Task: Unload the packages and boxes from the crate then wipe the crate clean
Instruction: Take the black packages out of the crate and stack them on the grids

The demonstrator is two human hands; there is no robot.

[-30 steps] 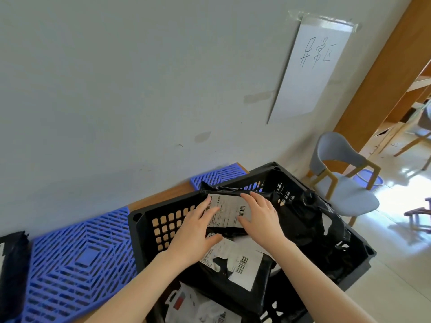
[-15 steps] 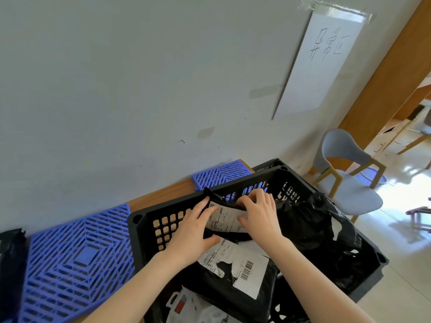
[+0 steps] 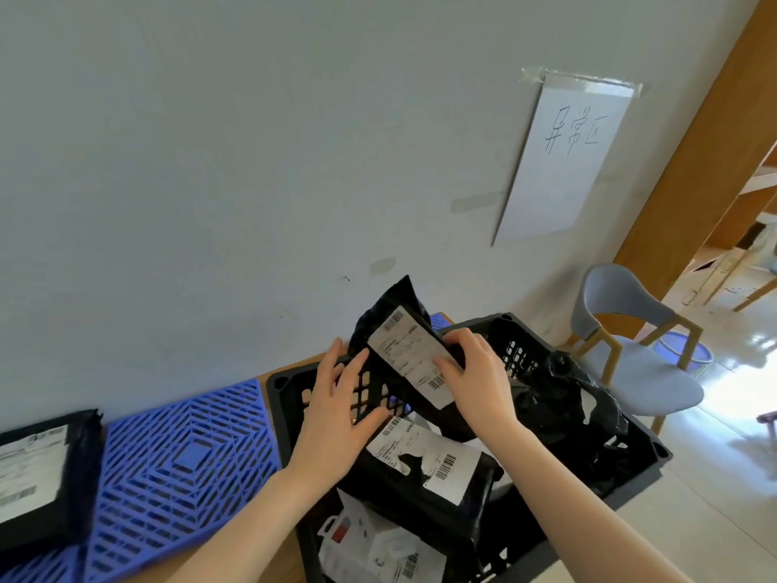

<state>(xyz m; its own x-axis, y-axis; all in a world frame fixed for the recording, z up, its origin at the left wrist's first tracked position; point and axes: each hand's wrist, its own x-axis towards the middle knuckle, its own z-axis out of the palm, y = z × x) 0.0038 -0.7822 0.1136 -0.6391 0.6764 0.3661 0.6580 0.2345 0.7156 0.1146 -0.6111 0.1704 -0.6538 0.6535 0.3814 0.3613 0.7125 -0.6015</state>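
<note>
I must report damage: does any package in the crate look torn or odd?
The label on the flat black package lying in the crate has a ragged dark gap, as if torn. The label on the raised package looks whole.

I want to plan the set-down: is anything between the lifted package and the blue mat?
Only the crate's left wall and the open left hand lie that way; the right hand holds the package partly above the rim.

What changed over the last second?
The small black package rose out of the black crate, tilted up, gripped by the right hand; the left hand now lies open beside it. The large labelled package in the crate and the blue mat stayed put.
</note>
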